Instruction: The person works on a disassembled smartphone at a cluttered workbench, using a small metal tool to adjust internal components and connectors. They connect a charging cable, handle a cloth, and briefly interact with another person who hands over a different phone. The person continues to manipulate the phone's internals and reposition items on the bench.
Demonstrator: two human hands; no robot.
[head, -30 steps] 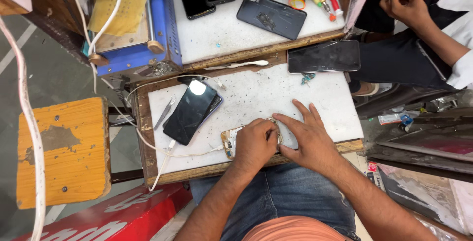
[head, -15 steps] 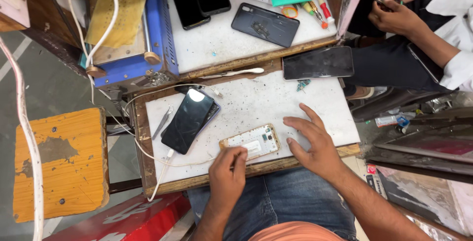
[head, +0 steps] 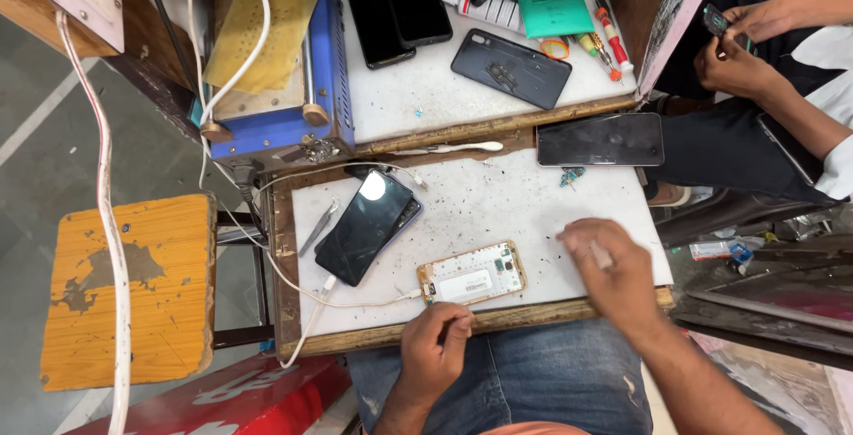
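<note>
A: Opened phone (head: 472, 272) — gold frame, back off, lying near the front edge of the white work board (head: 498, 199). Long axis is running roughly left-right, right end tilted a little away from the person.

B: Going left to right?

A: Wooden stool (head: 120, 288) is sitting off the board's left. On the board, metal tweezers (head: 318, 227), then a black phone (head: 366, 226) lying diagonally with a white cable (head: 346, 297) trailing toward the opened one. Another dark phone (head: 601, 139) is resting at the far right corner.

B: Hands?

A: Left hand (head: 433, 352) is sitting at the board's front edge, just below the opened phone's left end — fingers curled loosely, gripping nothing I can see. Right hand (head: 613, 271) is hovering over the board to the phone's right, apart from it, fingers bent in; something small and pale is showing at the knuckles, can't tell what, or whether it's pinched.

B: Which is nearer?

A: Left, I'd judge. Phone is lying just beyond and slightly right of it; from the right hand it's lying to the left.

B: Anyone else?

A: Another person's hands (head: 742, 44) are working on a small device at upper right, well apart.
</note>
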